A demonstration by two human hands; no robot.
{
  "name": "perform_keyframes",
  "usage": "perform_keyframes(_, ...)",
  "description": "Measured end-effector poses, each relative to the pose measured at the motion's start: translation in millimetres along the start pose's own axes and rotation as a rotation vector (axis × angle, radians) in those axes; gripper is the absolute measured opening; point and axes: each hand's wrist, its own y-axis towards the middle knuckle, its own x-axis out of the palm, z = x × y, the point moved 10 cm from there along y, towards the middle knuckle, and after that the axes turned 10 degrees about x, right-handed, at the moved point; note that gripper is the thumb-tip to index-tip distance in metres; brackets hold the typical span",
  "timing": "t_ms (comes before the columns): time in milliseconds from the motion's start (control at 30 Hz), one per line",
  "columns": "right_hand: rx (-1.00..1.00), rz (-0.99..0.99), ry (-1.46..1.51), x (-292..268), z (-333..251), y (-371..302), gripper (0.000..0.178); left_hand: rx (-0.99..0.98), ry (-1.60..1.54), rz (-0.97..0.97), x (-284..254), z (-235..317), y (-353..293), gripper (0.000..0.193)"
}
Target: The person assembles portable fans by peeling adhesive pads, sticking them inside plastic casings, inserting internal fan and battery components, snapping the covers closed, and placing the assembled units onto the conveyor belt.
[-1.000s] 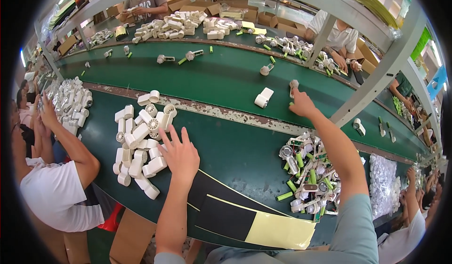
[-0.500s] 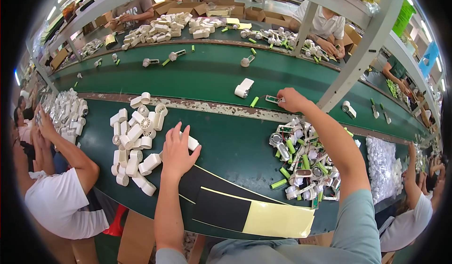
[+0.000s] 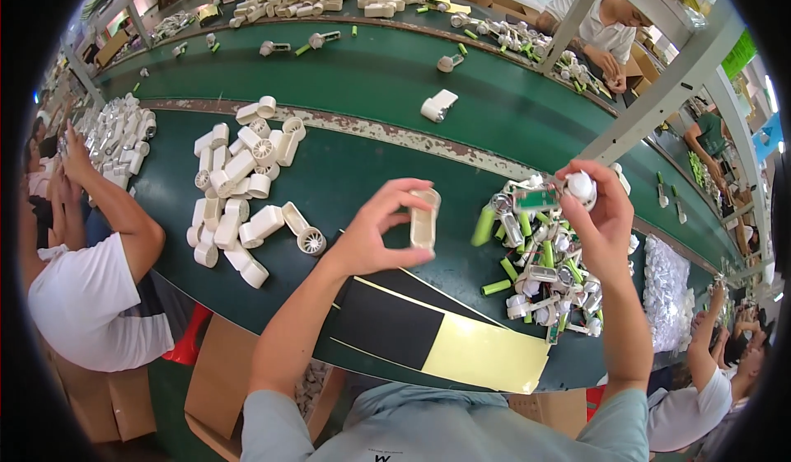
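My left hand [image 3: 368, 235] grips an open, cream-white plastic shell [image 3: 423, 221] between thumb and fingers, its hollow side showing. In my right hand [image 3: 610, 227] is a small fan assembly: a white round part [image 3: 581, 188] by the fingertips and a green circuit board [image 3: 537, 200] pointing left. A blurred green battery cell [image 3: 484, 225] hangs just left of the board. Below the right hand lies a heap of similar assemblies [image 3: 548, 268] with green cells and boards. Left of my left hand is a pile of white fan housings [image 3: 237, 169].
Black and yellow sheets [image 3: 486, 351] lie at the near table edge. A clear bag of white parts [image 3: 666, 293] is at the right. Beyond a worn metal rail [image 3: 362, 140] runs a green belt [image 3: 354, 66] with scattered parts. A slanted white post [image 3: 659, 83] stands at right; co-workers sit around.
My left hand has picked up a shell and moved right. The right hand has lifted the assembly off the belt and come nearer. The view has shifted too.
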Motion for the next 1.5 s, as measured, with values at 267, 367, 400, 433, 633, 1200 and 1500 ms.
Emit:
perform_keyframes(267,-0.039,-0.109,0.249,39,6,-44,0.047,-0.104,-0.314,-0.135,69,6,-7,0.110)
perform_keyframes(367,-0.051,-0.076,0.182,38,22,-49,0.048,-0.053,-0.363,-0.157,70,9,-9,0.118)
perform_keyframes(400,-0.021,-0.048,0.150,35,29,-50,0.048,-0.046,-0.348,-0.180,73,11,-10,0.119)
perform_keyframes(433,0.009,-0.021,0.117,32,34,-51,0.047,-0.058,-0.344,-0.189,74,11,-11,0.119)
perform_keyframes(633,-0.107,0.029,-0.046,25,20,-53,0.047,-0.060,-0.308,-0.252,82,11,-16,0.113)
perform_keyframes(1200,-0.260,0.090,-0.307,32,15,-69,0.045,-0.445,-0.623,-0.134,91,-39,-33,0.061)
perform_keyframes(1500,-0.066,0.294,-0.602,52,48,-90,0.043,-0.637,-0.467,-0.050,75,-74,-45,0.049)
